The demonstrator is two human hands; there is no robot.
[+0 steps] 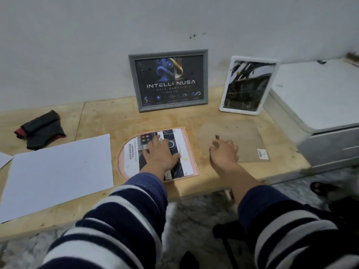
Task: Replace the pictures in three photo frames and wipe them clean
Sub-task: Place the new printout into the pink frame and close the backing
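Note:
A pink arch-shaped photo frame (pixel 189 150) lies flat on the wooden table (pixel 108 117) with a printed picture (pixel 134 154) laid in it. My left hand (pixel 161 154) presses flat on that picture, fingers spread. My right hand (pixel 224 151) rests with loosely curled fingers on the near edge of a brown backing board (pixel 239 133), right beside the small metal hanger (pixel 217 137) on it. A grey frame (pixel 168 80) with a dark poster and a white frame (pixel 246 85) lean against the wall behind.
A black and red cloth (pixel 41 129) lies at the left of the table. A large white sheet (pixel 58 171) lies in front of it. A white printer (pixel 318 105) stands at the right end. The table's front edge runs under my forearms.

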